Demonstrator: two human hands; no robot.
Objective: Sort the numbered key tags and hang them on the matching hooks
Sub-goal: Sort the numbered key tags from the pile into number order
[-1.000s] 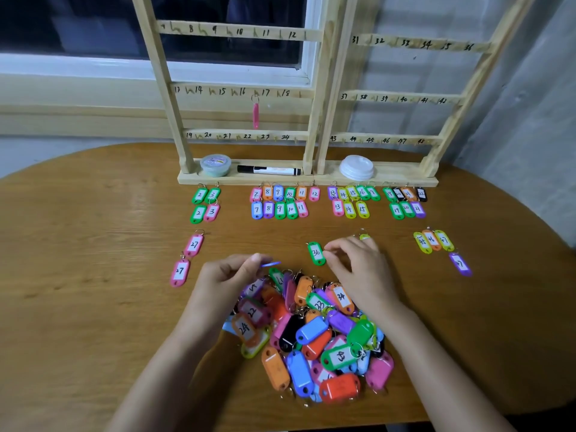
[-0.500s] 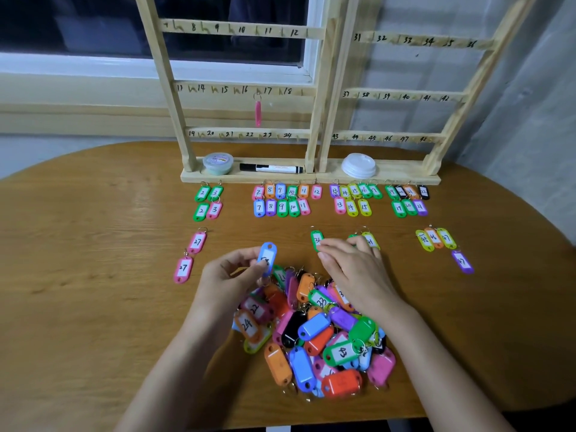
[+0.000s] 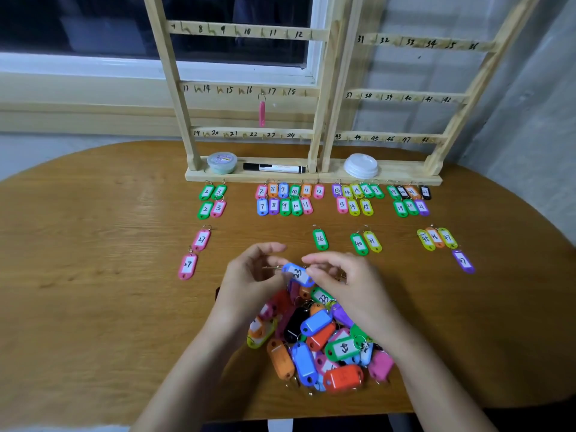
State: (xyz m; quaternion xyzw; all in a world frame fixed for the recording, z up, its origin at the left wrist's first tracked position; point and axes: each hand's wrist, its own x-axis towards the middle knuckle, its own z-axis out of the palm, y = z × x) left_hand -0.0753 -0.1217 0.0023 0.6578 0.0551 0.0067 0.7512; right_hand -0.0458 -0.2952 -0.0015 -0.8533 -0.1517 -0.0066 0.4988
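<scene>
The left hand (image 3: 249,275) pinches the ring of a blue tag (image 3: 297,273) marked 33; the right hand (image 3: 349,285) pinches its other end. Both hover over the pile (image 3: 321,347).

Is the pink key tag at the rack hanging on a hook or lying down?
Hanging: the pink plastic key tag dangles by its ring from the middle rail of the wooden rack, beside number 17.
</scene>
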